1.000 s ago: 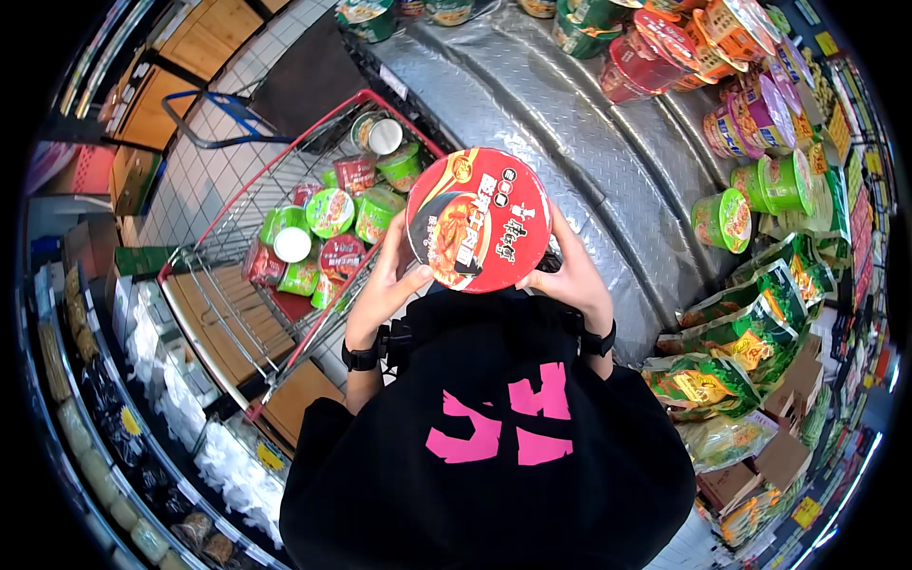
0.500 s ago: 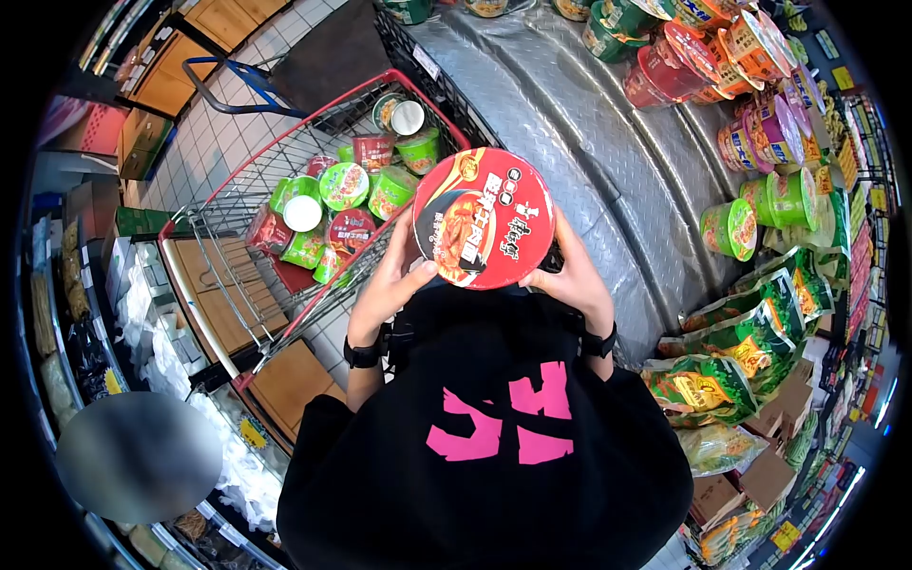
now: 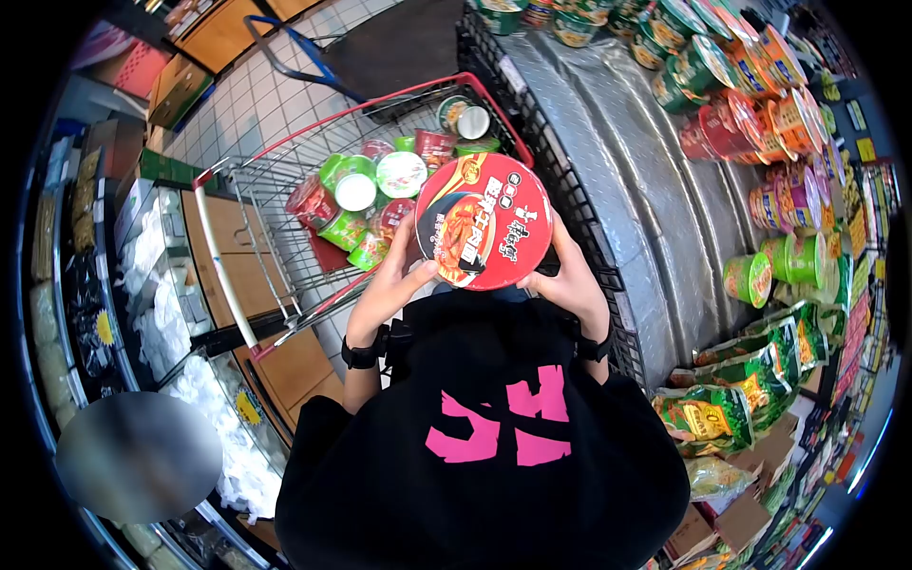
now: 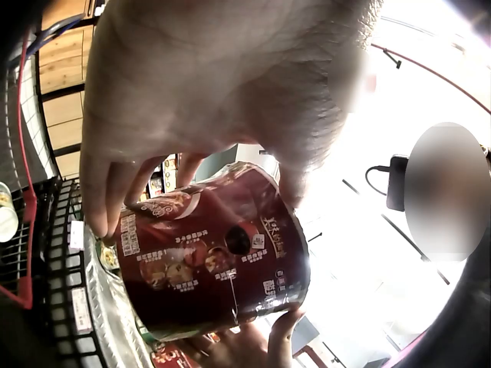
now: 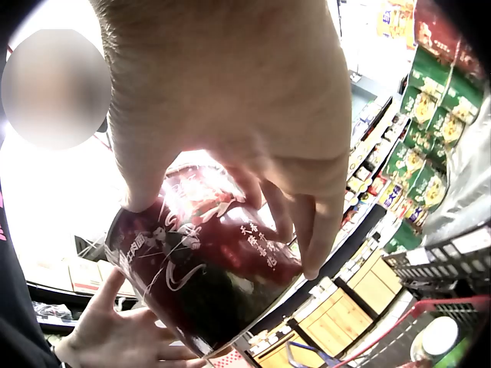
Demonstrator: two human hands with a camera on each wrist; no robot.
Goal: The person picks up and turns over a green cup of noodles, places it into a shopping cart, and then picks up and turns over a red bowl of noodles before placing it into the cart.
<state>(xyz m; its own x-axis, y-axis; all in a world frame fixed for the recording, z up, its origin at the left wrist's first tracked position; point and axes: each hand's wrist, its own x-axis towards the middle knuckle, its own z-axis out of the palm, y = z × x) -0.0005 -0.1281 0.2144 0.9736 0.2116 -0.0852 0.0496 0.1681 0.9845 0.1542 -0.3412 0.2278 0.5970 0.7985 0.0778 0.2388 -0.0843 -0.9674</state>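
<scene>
A large red instant noodle tub [image 3: 484,223] is held in front of the chest, its printed lid facing up. My left hand [image 3: 388,293] grips the tub's near left side, thumb by the rim. On the opposite side my right hand [image 3: 572,285] holds it, the thumb again at the lid's edge. The left wrist view shows the dark red printed wall of the tub [image 4: 219,257] between the two hands. In the right wrist view, the fingers and thumb of the right hand [image 5: 230,115] span the tub's wall [image 5: 203,268].
A shopping cart [image 3: 249,334] with several green and red noodle tubs stands ahead to the left. Along the right, a metal display platform [image 3: 608,123] with a black crate edge carries rows of noodle tubs [image 3: 722,123] and green bags [image 3: 708,418]. Shelves [image 3: 95,323] line the left.
The cart and display have shifted rightward in the head view as the viewpoint turned left. Both hands keep the tub in nearly the same place before the chest.
</scene>
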